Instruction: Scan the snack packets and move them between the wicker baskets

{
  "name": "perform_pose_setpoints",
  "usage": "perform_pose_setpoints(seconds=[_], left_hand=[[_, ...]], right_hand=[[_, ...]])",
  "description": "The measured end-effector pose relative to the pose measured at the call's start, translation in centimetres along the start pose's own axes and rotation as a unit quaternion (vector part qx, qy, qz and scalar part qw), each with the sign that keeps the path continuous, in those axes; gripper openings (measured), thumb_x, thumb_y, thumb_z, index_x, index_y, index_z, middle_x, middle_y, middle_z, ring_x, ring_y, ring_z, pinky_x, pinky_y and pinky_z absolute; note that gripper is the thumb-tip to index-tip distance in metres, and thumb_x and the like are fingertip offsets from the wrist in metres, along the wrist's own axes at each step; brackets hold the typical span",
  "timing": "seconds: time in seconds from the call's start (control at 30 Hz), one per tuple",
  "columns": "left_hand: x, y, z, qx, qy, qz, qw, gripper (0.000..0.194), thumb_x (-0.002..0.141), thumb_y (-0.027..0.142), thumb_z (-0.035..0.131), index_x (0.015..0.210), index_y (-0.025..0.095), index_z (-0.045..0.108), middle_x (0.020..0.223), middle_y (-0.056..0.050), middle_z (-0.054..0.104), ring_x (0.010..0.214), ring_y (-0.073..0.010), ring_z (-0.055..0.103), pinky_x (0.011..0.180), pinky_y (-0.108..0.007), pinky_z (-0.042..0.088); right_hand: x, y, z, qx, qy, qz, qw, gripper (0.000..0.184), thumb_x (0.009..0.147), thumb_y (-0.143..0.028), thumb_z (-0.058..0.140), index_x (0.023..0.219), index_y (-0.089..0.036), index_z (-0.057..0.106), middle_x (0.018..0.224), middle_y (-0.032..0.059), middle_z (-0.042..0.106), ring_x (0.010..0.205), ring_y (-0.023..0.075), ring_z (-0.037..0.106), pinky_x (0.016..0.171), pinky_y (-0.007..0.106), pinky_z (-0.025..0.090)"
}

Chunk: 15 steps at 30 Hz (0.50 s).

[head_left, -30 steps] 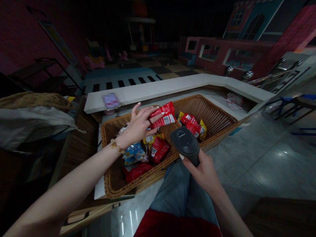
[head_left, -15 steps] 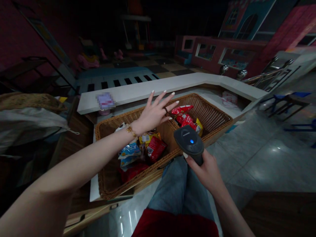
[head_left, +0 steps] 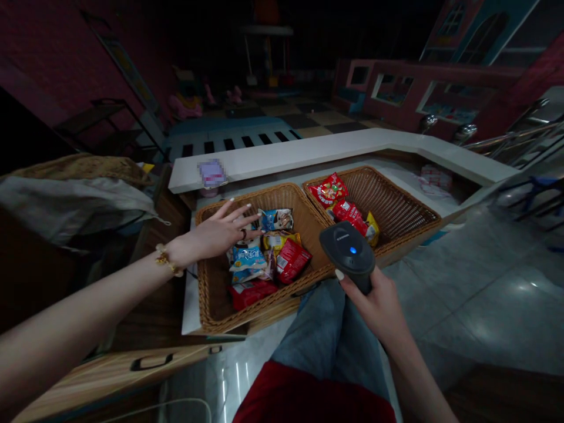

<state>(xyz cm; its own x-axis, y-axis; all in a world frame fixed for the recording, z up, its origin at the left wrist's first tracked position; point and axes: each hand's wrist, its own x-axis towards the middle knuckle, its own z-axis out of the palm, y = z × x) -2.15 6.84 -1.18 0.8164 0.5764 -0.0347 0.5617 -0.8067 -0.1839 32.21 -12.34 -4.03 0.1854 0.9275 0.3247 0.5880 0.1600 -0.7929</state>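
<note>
My left hand [head_left: 220, 235] hovers palm down over the left wicker basket [head_left: 203, 311], fingers spread and holding nothing. Under and beside it lie blue-and-white snack packets [head_left: 247, 258], a yellow packet [head_left: 275, 241] and red packets [head_left: 293, 260]. A further blue packet [head_left: 277, 220] lies just past my fingertips. My right hand [head_left: 374, 299] is wrapped round the handle of a black barcode scanner [head_left: 346, 247], whose blue light is lit. In the right wicker basket [head_left: 396, 205] are red packets [head_left: 329, 190] and a yellow one [head_left: 372, 229], partly hidden behind the scanner.
A raised white counter ledge [head_left: 308, 147] runs behind the baskets, with a blurred purple item [head_left: 212, 173] on it. Wooden drawers [head_left: 150, 364] are below at the left. A grey cloth bag [head_left: 79, 205] lies to the left. Blue stools [head_left: 540, 194] stand at the right.
My left hand carried a red packet to the right basket, let it go there, and moved back left over the left basket. The scanner's blue light came on; my right hand still holds it.
</note>
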Motion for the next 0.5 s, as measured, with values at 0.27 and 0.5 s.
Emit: perform_pose_setpoints(seconds=[0.27, 0.5], left_hand=[[1.0, 2.6, 1.0, -0.011, -0.091, 0.026, 0.995, 0.086, 0.074, -0.007, 0.060, 0.137, 0.052, 0.061, 0.160, 0.001, 0.048, 0.153, -0.0339, 0.035, 0.125, -0.064, 0.011], [1.6, 4.2, -0.3, 0.007, -0.138, 0.050, 0.989, 0.072, 0.078, 0.001, 0.067, 0.139, 0.039, 0.062, 0.162, -0.004, 0.046, 0.153, -0.0334, 0.034, 0.125, -0.060, 0.011]], right_hand=[[0.0, -0.3, -0.3, -0.003, 0.005, -0.006, 1.000, 0.019, 0.088, -0.036, 0.062, 0.098, -0.021, 0.068, 0.079, 0.0040, 0.077, 0.072, 0.0250, 0.072, 0.064, 0.030, 0.054], [-0.3, 0.0, -0.6, -0.018, 0.012, -0.013, 1.000, 0.020, 0.088, -0.037, 0.062, 0.097, -0.020, 0.068, 0.078, 0.0041, 0.076, 0.070, 0.0253, 0.072, 0.063, 0.030, 0.054]])
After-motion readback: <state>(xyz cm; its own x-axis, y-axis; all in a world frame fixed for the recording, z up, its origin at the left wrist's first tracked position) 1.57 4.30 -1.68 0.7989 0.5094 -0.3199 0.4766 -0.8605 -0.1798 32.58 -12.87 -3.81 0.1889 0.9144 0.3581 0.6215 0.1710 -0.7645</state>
